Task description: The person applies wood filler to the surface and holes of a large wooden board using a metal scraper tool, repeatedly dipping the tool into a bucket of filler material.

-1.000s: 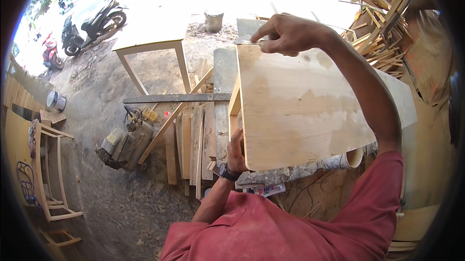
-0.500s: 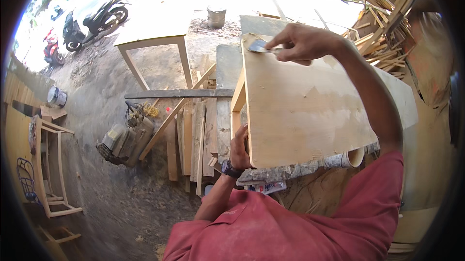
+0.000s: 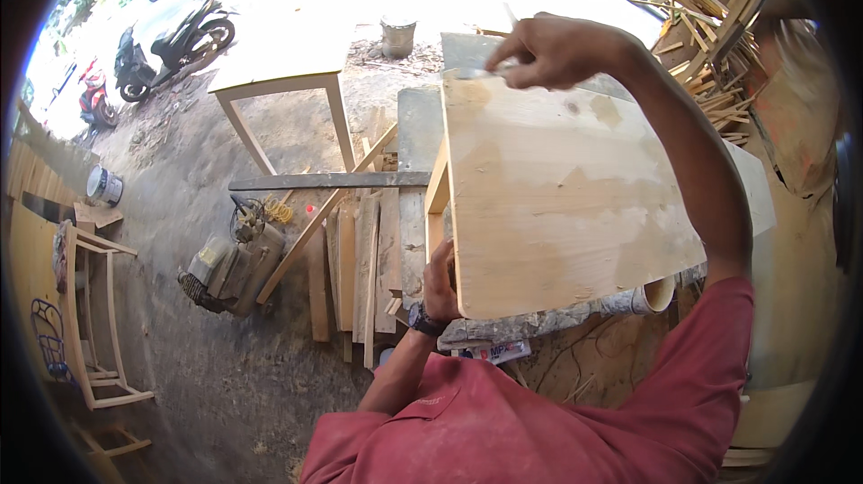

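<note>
A pale wooden tabletop (image 3: 557, 187) lies in front of me, smeared with tan filler patches, its frame showing beneath the left edge. My right hand (image 3: 562, 51) is closed round a putty knife (image 3: 474, 73) over the far left corner of the board. The knife's blade is blurred, and I cannot tell whether it touches the wood. My left hand (image 3: 440, 284), with a dark watch at the wrist, grips the tabletop's left edge near the close corner. Some of its fingers are hidden behind that edge.
Left of the board stands another light table (image 3: 279, 79), with a dark plank (image 3: 328, 181) reaching toward it. A dusty compressor (image 3: 235, 264) and several boards (image 3: 346, 259) lie below. A wood frame (image 3: 108, 331) is far left, scrap sticks (image 3: 710, 79) far right, and a bucket (image 3: 398, 38) beyond.
My right hand has moved slightly away and left with the putty knife, to the corner's far edge. The filler by that corner looks more spread out. My left hand keeps its place.
</note>
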Action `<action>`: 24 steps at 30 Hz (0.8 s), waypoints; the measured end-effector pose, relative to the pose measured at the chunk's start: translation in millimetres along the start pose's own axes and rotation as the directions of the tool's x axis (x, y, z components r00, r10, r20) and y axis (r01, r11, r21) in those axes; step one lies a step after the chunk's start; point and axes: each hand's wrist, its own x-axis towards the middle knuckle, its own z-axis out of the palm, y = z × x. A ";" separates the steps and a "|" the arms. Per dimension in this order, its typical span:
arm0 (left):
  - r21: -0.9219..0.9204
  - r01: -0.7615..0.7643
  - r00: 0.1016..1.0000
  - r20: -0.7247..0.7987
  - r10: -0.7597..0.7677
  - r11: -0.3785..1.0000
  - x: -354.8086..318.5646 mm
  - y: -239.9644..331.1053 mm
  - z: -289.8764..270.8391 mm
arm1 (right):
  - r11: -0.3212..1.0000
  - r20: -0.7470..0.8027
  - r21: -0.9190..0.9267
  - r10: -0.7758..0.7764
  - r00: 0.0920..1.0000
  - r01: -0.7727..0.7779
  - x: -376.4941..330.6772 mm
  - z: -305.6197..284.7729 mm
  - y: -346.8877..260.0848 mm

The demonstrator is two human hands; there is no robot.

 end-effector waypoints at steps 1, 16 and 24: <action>-0.017 0.049 0.999 -0.003 -0.049 0.999 -6.0 -3.8 -0.4 | 0.999 -0.052 0.028 -0.025 0.998 0.026 7.4 1.1 1.3; 0.070 -0.002 1.000 0.004 0.002 0.998 -9.3 -14.1 -1.0 | 0.974 -0.076 -0.185 0.117 0.990 -0.129 5.1 -31.4 19.3; 0.075 0.042 0.999 -0.010 -0.042 0.996 -12.4 -18.2 0.0 | 0.911 0.055 -0.385 0.179 0.982 -0.145 73.0 -48.5 9.0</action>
